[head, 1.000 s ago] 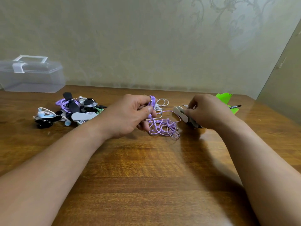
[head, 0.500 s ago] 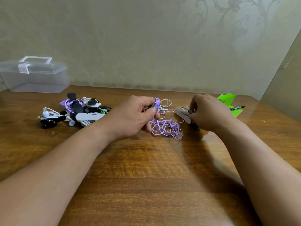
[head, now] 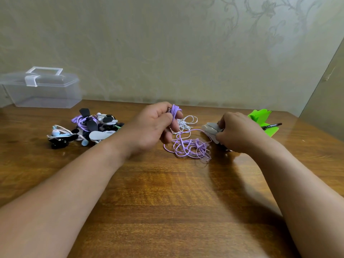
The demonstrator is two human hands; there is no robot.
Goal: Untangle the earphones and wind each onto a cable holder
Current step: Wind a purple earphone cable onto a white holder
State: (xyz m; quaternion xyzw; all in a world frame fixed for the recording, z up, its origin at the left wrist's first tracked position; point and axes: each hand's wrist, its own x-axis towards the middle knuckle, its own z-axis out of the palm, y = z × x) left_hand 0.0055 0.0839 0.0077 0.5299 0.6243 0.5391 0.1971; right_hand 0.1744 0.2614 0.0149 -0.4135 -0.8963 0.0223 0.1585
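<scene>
Gripping coiled purple earphones [head: 176, 110], the left hand [head: 154, 127] lifts them (right hand [head: 236, 133] pinches grey cable holders [head: 211, 130]).

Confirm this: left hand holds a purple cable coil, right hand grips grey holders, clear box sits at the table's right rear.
Not quite. The head view shows the clear box at the table's left rear, not right. The left hand does hold the purple cable coil and the right hand grips the grey holders.
</scene>
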